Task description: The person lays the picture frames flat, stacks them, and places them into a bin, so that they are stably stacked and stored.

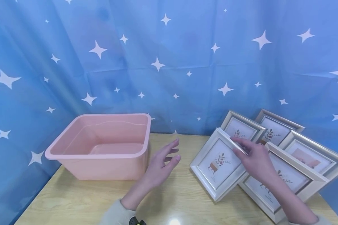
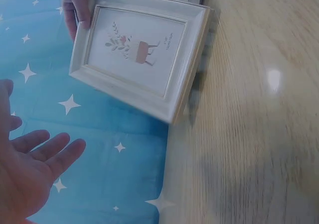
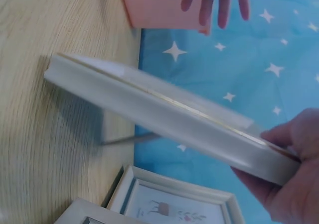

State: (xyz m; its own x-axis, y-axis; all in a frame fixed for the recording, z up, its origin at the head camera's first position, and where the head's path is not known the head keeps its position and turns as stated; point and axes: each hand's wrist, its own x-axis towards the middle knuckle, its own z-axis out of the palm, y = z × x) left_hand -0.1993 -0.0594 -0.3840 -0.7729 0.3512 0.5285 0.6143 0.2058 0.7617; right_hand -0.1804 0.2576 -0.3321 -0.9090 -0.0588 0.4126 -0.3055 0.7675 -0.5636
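My right hand [image 1: 254,159] grips a white picture frame [image 1: 219,164] by its upper edge, thumb on the front side and fingers behind. A plant print with a brown pot shows in that frame, which leans back over the table with its lower corner close to the wood. In the right wrist view the held frame [image 3: 169,117] appears edge-on, a thin strut jutting from behind it. My left hand [image 1: 160,165] hovers with relaxed fingers between the pink tub [image 1: 101,168] and the held frame, touching neither. Its palm and spread fingers [image 2: 50,152] show in the left wrist view.
Several other picture frames stand on the right: a silver-white one [image 1: 239,126] behind, a darker one [image 1: 279,129] at the back, one with a pinkish print [image 1: 309,156], and a large one [image 1: 270,195] in front. A blue star-patterned curtain [image 1: 186,47] hangs behind the wooden table [image 1: 81,203].
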